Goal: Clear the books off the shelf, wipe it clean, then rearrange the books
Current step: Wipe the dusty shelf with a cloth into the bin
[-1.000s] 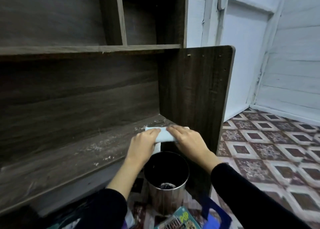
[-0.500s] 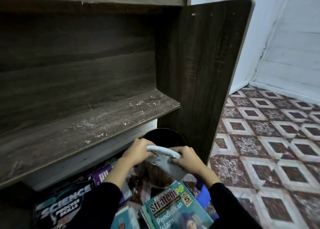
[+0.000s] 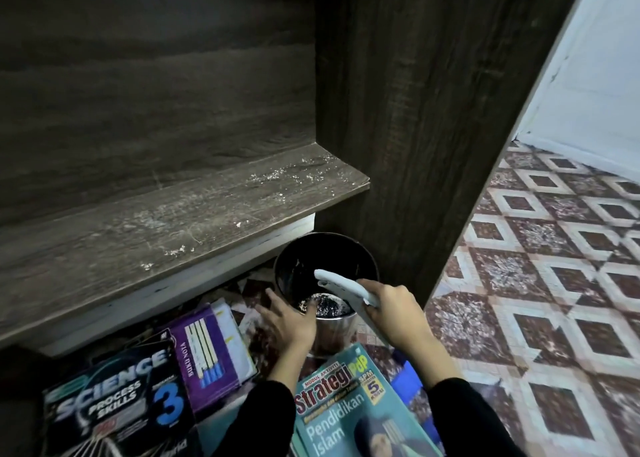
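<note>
Head view looks down past the front edge of the shelf (image 3: 173, 221), a bare dark wood board speckled with pale dust and crumbs, most thickly toward its right end where it meets the upright side panel (image 3: 433, 110). Under that corner, tucked between the shelf's white underside and the panel, stands a metal bin (image 3: 294, 266) with grey debris (image 3: 325, 304) on its bottom. The right hand (image 3: 394, 311) is curled round a folded pale blue cloth (image 3: 343, 283), holding it over the bin's mouth, the cloth's free end reaching toward the middle. The left hand (image 3: 291, 325) lies against the bin's near-left rim, fingers spread and fairly straight, thumb tip over the lip. The books are off the shelf and lie on the floor below its front edge: a Science Process Skills book (image 3: 114, 408), a purple notebook (image 3: 211, 356) just beside it, and a teal Strategi book (image 3: 356, 408) touching the bin's base. They crowd the floor left of and in front of the bin; the open room is to the right, on the patterned tiles (image 3: 554, 266) past the panel's edge. Both black sleeves cover parts of the books, the lower books run out of frame, and the space under the shelf is too dark to make out.
</note>
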{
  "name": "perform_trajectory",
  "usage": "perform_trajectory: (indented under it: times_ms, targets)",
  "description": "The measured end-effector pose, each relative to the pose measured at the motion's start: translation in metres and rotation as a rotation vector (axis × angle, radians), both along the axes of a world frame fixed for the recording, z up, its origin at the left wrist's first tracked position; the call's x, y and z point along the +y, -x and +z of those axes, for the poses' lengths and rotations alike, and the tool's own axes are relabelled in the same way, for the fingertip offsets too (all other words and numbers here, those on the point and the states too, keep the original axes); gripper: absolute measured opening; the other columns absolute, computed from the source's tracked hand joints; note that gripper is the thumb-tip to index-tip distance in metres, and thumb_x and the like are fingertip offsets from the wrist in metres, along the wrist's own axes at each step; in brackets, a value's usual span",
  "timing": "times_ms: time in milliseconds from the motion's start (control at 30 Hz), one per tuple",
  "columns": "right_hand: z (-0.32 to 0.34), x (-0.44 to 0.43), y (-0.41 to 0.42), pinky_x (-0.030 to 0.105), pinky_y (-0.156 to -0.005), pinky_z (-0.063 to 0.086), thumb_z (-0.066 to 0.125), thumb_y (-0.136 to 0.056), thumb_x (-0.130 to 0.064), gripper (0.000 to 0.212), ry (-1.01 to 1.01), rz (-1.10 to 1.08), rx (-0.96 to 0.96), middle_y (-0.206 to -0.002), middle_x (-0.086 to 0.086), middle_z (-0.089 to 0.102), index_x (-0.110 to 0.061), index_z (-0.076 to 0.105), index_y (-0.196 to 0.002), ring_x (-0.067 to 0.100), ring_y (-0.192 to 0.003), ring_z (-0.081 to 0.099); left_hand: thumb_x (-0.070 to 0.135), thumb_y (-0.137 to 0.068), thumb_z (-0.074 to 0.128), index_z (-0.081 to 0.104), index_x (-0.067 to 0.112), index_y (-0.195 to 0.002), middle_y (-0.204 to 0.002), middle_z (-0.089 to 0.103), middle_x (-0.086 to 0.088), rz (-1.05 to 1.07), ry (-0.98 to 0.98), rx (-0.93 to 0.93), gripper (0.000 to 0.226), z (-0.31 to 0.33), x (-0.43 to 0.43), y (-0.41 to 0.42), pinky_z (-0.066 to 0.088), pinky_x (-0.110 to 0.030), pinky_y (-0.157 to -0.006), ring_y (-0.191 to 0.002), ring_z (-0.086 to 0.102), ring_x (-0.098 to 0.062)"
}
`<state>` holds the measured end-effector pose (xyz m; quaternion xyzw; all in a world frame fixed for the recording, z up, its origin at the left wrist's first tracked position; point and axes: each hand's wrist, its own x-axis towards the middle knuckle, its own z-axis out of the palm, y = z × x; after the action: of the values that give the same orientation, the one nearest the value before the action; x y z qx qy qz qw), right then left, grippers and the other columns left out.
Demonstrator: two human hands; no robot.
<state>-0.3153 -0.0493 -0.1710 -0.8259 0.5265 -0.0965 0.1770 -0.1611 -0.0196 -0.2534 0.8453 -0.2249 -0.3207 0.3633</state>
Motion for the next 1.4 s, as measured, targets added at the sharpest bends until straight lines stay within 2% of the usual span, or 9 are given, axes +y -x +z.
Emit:
perform_trajectory:
  times_ms: [200,333,400,633,900,1033,1100,1200,1400]
  targets:
    - [-0.006,-0.004,-0.003,0.034,-0.069,0.047,0.052,-0.093,-0.025,0.04,0.052,-0.027,-0.001,-0.096,0.005,0.069,-0.04,0.051,-0.13,0.029,-0.09,0.064,0.017,-0.095,0.053,-0.004,0.032,-0.151,-0.155,-0.005,-0.026,0.126,0.156,0.144,0.082,-0.01,-0.017,0.012,0.028,-0.046,-0.108,-0.142,0.015,-0.044]
    - [-0.01,-0.008,0.0,0.031,-0.06,0.04,0.054,-0.091,-0.024,0.039,0.065,-0.039,-0.012,-0.087,0.001,0.07,-0.042,0.053,-0.126,0.027,-0.083,0.065,0.006,-0.095,0.044,-0.002,0.036,-0.15,-0.127,0.05,-0.033,0.122,0.19,0.069,0.077,-0.017,-0.02,0.012,0.045,-0.043,-0.084,-0.105,0.057,-0.044]
    - [-0.008,-0.01,0.001,0.033,-0.062,0.042,0.054,-0.091,-0.023,0.039,0.062,-0.052,-0.025,-0.089,0.003,0.07,-0.041,0.054,-0.126,0.028,-0.085,0.065,0.003,-0.094,0.041,0.0,0.041,-0.149,-0.11,0.058,-0.032,0.154,0.182,0.092,0.079,-0.021,-0.025,0.008,0.051,-0.043,-0.081,-0.091,0.062,-0.043]
    - [-0.006,-0.01,-0.004,0.035,-0.069,0.047,0.054,-0.09,-0.02,0.046,0.079,-0.066,-0.05,-0.097,0.006,0.07,-0.04,0.051,-0.131,0.029,-0.089,0.064,0.01,-0.098,0.043,0.013,0.042,-0.149,-0.124,0.056,-0.027,0.239,0.172,0.133,0.067,-0.022,-0.044,-0.007,0.049,-0.045,-0.089,-0.104,0.059,-0.044]
    - [-0.002,-0.011,-0.003,0.036,-0.071,0.047,0.053,-0.09,-0.019,0.044,0.097,-0.096,-0.085,-0.098,0.008,0.07,-0.039,0.053,-0.129,0.032,-0.093,0.063,0.008,-0.1,0.039,0.007,0.042,-0.149,-0.143,0.046,-0.011,0.171,0.214,0.159,0.067,-0.018,-0.033,-0.014,0.051,-0.041,-0.087,-0.109,0.058,-0.037]
    - [0.007,-0.008,-0.006,0.036,-0.072,0.048,0.054,-0.091,-0.019,0.045,0.14,-0.081,-0.116,-0.096,0.008,0.07,-0.035,0.052,-0.133,0.031,-0.09,0.064,0.011,-0.1,0.042,0.007,0.047,-0.147,-0.15,0.035,-0.006,0.191,0.249,0.217,0.068,-0.003,-0.021,-0.024,0.049,-0.054,-0.091,-0.124,0.048,-0.037]
    - [0.016,-0.003,-0.011,0.037,-0.071,0.048,0.057,-0.09,-0.018,0.049,0.211,-0.048,-0.146,-0.096,0.009,0.07,-0.032,0.05,-0.136,0.032,-0.088,0.065,0.01,-0.1,0.042,0.009,0.045,-0.148,-0.149,0.037,-0.005,0.186,0.288,0.21,0.068,0.01,-0.012,-0.028,0.052,-0.052,-0.088,-0.125,0.047,-0.037]
    - [0.037,0.01,-0.027,0.039,-0.07,0.049,0.063,-0.084,-0.008,0.054,0.347,0.005,-0.297,-0.103,0.012,0.069,-0.023,0.054,-0.134,0.036,-0.089,0.065,0.008,-0.1,0.042,0.011,0.039,-0.15,-0.148,0.04,-0.006,0.147,0.336,0.15,0.067,0.025,0.004,-0.037,0.042,-0.04,-0.102,-0.128,0.045,-0.03]
    - [0.075,0.018,-0.095,0.037,-0.045,0.053,0.063,-0.062,-0.001,0.055,0.631,0.199,-0.409,-0.1,0.012,0.071,-0.011,0.067,-0.116,0.036,-0.064,0.067,0.011,-0.098,0.046,0.014,0.049,-0.146,-0.146,0.042,-0.005,0.206,0.392,0.174,0.069,0.06,0.04,-0.054,0.045,-0.049,-0.099,-0.121,0.052,-0.031]
